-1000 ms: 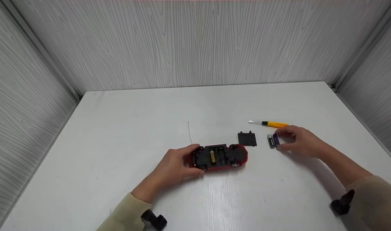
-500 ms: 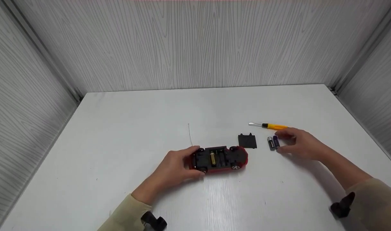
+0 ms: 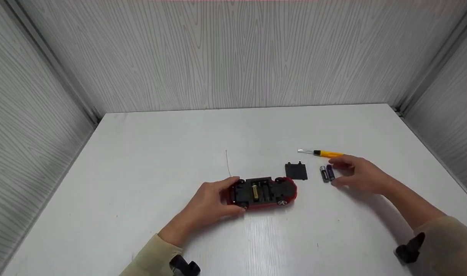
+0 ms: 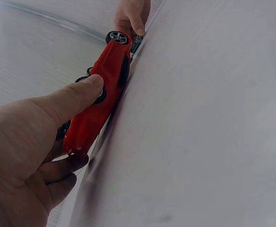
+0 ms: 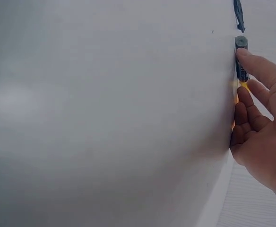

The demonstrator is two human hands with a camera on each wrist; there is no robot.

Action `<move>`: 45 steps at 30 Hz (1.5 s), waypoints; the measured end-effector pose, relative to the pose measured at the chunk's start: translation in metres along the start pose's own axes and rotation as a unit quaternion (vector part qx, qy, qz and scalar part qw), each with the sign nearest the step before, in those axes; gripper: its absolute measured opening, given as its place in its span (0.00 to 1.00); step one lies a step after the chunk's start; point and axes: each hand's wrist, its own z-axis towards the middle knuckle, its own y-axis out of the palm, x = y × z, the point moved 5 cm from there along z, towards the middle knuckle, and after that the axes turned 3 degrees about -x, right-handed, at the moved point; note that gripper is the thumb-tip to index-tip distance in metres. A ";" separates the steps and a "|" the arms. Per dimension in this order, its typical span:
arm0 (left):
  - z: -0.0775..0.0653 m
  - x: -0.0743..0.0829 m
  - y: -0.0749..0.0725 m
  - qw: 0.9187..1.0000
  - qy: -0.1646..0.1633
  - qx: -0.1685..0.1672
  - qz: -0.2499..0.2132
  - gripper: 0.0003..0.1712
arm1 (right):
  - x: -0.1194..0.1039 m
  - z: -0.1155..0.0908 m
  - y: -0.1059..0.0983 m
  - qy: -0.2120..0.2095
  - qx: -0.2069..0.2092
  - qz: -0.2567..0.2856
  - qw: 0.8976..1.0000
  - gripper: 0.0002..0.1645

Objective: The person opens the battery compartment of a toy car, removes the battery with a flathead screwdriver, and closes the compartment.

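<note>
A red toy car (image 3: 264, 193) lies upside down, its dark underside up and its battery compartment uncovered. One gold-coloured battery (image 3: 255, 193) sits in the left part of that compartment. My left hand (image 3: 210, 201) grips the car's left end, with the thumb over a wheel in the left wrist view. To the right, two batteries lie side by side: a dark one with a silver end (image 3: 324, 174) and a purple one (image 3: 330, 173). My right hand (image 3: 359, 174) pinches the purple battery end to end, between thumb and fingers.
A black battery cover (image 3: 296, 171) lies between the car and the loose batteries. Behind the right hand is a yellow-handled screwdriver (image 3: 327, 153). A thin wire (image 3: 228, 163) reaches back from the car. Wood-patterned panels (image 3: 233, 57) border the white table (image 3: 160, 153).
The head view has tilted up slightly, so everything appears a little lower. Both hands keep nearly the same places on the car and at the purple battery.
</note>
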 end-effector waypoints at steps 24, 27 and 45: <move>0.000 -0.001 0.002 1.000 -0.001 -0.003 -0.004 0.51 | -0.035 -0.015 -0.024 -0.069 0.074 0.015 0.995 0.34; 0.000 -0.001 0.002 1.000 -0.003 -0.004 0.002 0.51 | -0.048 -0.017 -0.022 -0.085 0.083 0.013 0.993 0.34; 0.001 -0.001 0.000 1.000 0.003 -0.001 0.012 0.51 | -0.135 -0.010 0.021 -0.184 0.042 0.044 0.981 0.29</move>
